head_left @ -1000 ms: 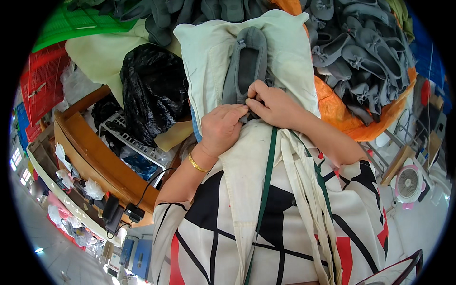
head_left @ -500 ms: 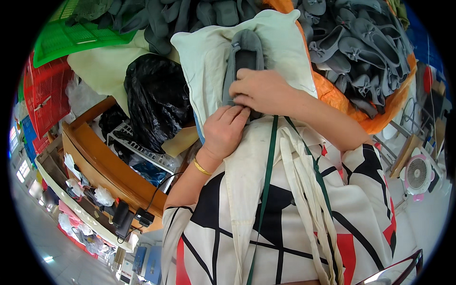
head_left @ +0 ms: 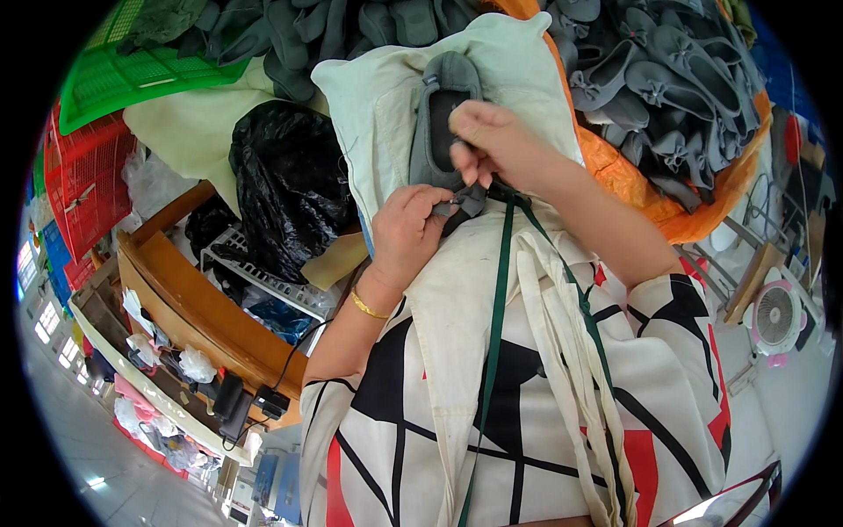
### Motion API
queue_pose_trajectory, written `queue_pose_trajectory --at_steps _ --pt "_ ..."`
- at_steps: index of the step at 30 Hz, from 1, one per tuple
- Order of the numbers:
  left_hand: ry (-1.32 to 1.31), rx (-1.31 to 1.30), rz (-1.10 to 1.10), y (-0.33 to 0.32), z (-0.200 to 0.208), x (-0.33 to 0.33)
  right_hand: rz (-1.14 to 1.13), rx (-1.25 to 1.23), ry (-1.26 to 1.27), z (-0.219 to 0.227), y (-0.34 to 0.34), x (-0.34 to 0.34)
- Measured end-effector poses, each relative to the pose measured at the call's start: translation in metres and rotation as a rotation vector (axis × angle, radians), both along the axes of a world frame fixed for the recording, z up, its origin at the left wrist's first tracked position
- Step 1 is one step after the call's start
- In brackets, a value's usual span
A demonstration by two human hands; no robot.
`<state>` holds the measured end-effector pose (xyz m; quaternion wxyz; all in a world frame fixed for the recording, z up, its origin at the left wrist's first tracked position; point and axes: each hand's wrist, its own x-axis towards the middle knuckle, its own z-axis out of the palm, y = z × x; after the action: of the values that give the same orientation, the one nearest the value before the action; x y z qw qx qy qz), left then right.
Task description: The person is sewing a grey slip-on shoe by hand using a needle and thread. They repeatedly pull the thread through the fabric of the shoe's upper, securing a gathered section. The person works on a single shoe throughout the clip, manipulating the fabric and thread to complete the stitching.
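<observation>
A grey fabric slip-on shoe (head_left: pixel 425 149) lies on a white cushion (head_left: pixel 369 105) in front of me, its heel end pointing away. At its near end, a small grey bow (head_left: pixel 468 202) sits on the toe. My left hand (head_left: pixel 409 230) is closed, thumb and fingers pinching the bow at the toe. Just above the shoe's right side, my right hand (head_left: pixel 509 151) is closed with bent fingers, slightly blurred. Anything between its fingertips is too small or hidden to make out.
An orange sack (head_left: pixel 606 180) full of grey bowed shoes (head_left: pixel 672 88) stands at the right. More grey shoes (head_left: pixel 413 22) lie beyond the cushion. At the left are a black plastic bag (head_left: pixel 285 176), a wooden drawer unit (head_left: pixel 202 299), a green crate (head_left: pixel 149 70) and a red crate (head_left: pixel 88 167).
My right hand has lifted off the shoe's toe and moved right. My left hand has shifted slightly left, and the bow now shows between the hands.
</observation>
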<state>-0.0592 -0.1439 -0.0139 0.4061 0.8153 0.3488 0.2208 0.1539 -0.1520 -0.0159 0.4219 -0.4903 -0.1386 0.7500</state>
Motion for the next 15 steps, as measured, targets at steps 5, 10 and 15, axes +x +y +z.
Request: queue_pose_trajectory --at_steps 5,10,15 --pt "0.035 -0.054 -0.004 0.001 0.003 0.001 -0.497 0.311 0.128 0.018 0.013 0.084" --pt "0.050 -0.163 -0.003 0.003 0.003 0.001 -0.607 0.426 -0.247 0.033 0.007 0.067" --pt "0.042 -0.177 0.033 0.002 0.005 0.002 0.156 0.195 -0.472 0.026 -0.023 0.015"
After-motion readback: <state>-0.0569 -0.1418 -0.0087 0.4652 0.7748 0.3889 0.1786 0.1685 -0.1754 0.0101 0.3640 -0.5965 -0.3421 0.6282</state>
